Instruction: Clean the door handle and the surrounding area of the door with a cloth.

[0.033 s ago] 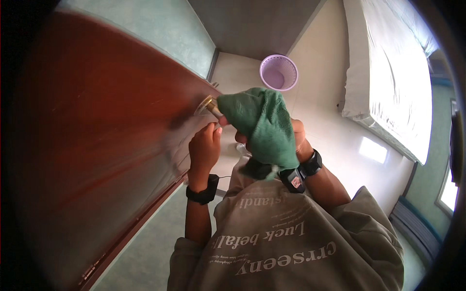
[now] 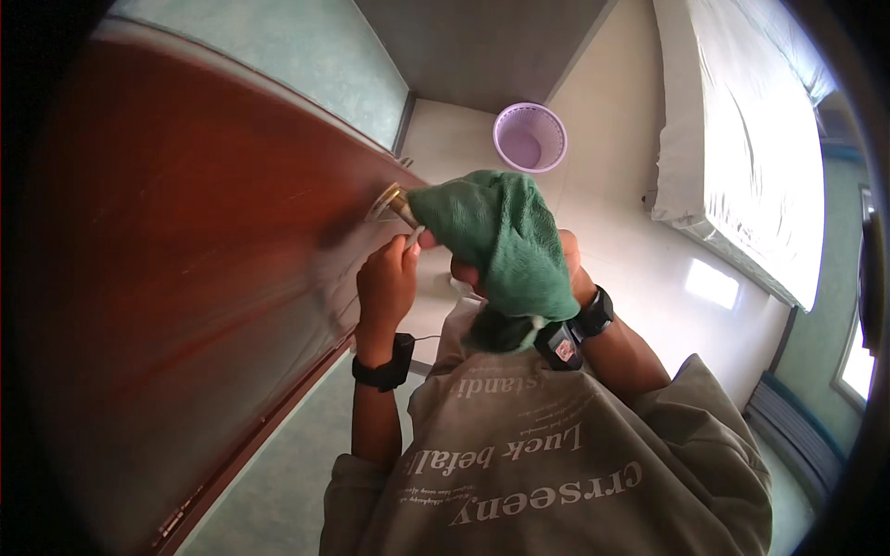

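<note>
A green cloth (image 2: 501, 232) is bunched over the outer end of a brass-coloured door knob (image 2: 400, 206) on a reddish-brown door. My right hand (image 2: 571, 264) grips this cloth from behind, and its folds hide most of the fingers. Below the knob, my left hand (image 2: 387, 283) is closed, thumb and forefinger pinched together near the cloth's left edge. A small pale strip shows at those fingertips; what it belongs to is unclear. The cloth's lower end hangs in front of my shirt.
The door (image 2: 213, 213) fills the left side. A purple waste basket (image 2: 530, 167) stands on the pale floor beyond the cloth. To the right is a bed-like block under a white cover (image 2: 681, 167). A grey panel (image 2: 473, 51) rises at the back.
The cloth's hanging lower end has swung slightly right. The pale strip at my left fingertips shows more plainly. Both hands stay in nearly the same place.
</note>
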A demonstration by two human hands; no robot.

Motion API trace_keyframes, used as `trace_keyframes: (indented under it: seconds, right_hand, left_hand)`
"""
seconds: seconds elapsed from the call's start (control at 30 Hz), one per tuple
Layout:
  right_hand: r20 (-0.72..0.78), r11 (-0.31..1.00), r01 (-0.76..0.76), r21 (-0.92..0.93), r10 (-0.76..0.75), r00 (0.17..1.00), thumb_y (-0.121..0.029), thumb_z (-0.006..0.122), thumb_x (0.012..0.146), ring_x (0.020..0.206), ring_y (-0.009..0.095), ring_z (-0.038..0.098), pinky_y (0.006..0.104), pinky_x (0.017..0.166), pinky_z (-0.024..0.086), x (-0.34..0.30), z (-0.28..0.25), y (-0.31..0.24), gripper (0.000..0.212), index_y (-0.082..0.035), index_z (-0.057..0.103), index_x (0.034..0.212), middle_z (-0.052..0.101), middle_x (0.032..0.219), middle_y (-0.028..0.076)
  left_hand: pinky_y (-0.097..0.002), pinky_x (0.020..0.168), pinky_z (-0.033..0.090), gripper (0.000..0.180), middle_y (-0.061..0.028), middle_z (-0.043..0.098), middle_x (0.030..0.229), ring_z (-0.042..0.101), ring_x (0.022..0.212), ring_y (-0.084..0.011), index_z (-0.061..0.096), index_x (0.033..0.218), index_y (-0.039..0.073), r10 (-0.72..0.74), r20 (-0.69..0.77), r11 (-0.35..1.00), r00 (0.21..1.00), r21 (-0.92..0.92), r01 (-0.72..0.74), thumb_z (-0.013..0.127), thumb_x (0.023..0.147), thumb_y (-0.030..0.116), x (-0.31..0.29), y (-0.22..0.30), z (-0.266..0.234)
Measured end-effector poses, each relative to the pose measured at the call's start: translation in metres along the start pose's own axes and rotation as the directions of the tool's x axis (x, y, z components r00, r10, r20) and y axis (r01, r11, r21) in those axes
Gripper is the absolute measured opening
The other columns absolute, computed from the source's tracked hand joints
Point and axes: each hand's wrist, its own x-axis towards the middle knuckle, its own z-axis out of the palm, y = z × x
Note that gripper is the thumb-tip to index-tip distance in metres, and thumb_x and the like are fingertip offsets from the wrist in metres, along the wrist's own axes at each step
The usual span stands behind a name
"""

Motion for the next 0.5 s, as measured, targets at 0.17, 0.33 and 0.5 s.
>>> trace_keyframes:
  seconds: [0.17, 0.33, 0.5]
  right_hand:
    - [0.066, 0.899, -0.166, 0.404, 0.153, 0.986, -0.035, 0.052, 0.088, 0.075, 0.028, 0.060, 0.0295, 0.059, 0.051, 0.007, 0.026, 0.003, 0.070, 0.006, 0.020, 0.134, 0.034, 0.119, 0.039]
    - [-0.040, 0.951, -0.149, 0.270, 0.166, 0.985, -0.034, 0.053, 0.088, 0.078, 0.029, 0.060, 0.0320, 0.056, 0.050, -0.004, 0.019, -0.003, 0.069, 0.004, 0.020, 0.135, 0.036, 0.118, 0.038]
    - [-0.248, 0.991, -0.131, -0.008, 0.126, 0.961, -0.025, 0.053, 0.089, 0.094, 0.021, 0.057, 0.0308, 0.079, 0.047, -0.011, 0.010, -0.010, 0.051, 0.003, 0.035, 0.128, 0.049, 0.116, 0.019]
  left_hand:
    - [-0.0467, 0.058, 0.041, 0.014, -0.0187, 0.057, 0.068, 0.056, 0.069, -0.0403, 0.052, 0.079, 0.003, 0.118, -0.144, 0.986, 0.982, -0.096, -0.133, 0.050, 0.084, 0.015, 0.002, -0.006, 0.000]
    - [-0.0429, 0.061, 0.043, 0.010, -0.0198, 0.058, 0.071, 0.057, 0.073, -0.0395, 0.054, 0.082, -0.001, -0.028, 0.090, 0.987, 0.996, -0.154, 0.041, 0.047, 0.080, 0.006, 0.009, -0.006, -0.019]
    - [-0.0318, 0.062, 0.044, 0.014, -0.0162, 0.059, 0.068, 0.061, 0.067, -0.0237, 0.057, 0.088, -0.003, 0.008, 0.229, 0.932, 0.973, -0.354, 0.076, 0.049, 0.081, 0.005, 0.010, -0.007, -0.031]
